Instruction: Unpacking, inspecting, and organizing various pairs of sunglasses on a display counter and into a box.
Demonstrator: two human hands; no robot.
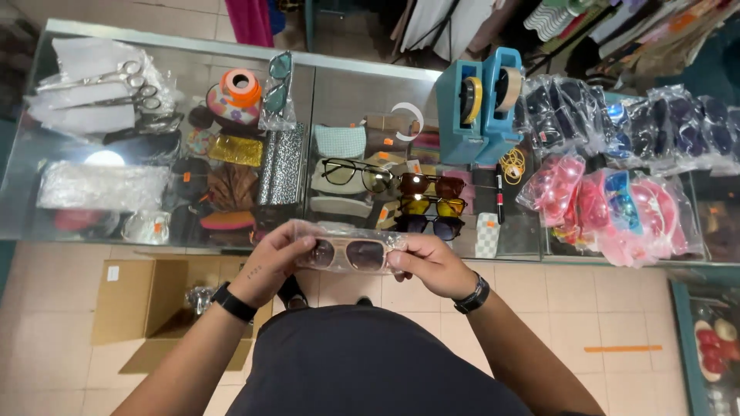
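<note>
Held just off the near edge of the glass bench [92,223], bagged sunglasses [351,253] pinched at both ends by left hand [270,262] and right hand [428,262]; better gripped by the plastic only, lenses untouched.

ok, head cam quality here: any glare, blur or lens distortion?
Head view: a bright lamp reflection on the glass counter at left; the counter's far edge bows, wide-angle distortion; the left hand and right hand look slightly soft; the clear sleeve on the sunglasses shows a faint sheen; lighting otherwise even.
</note>
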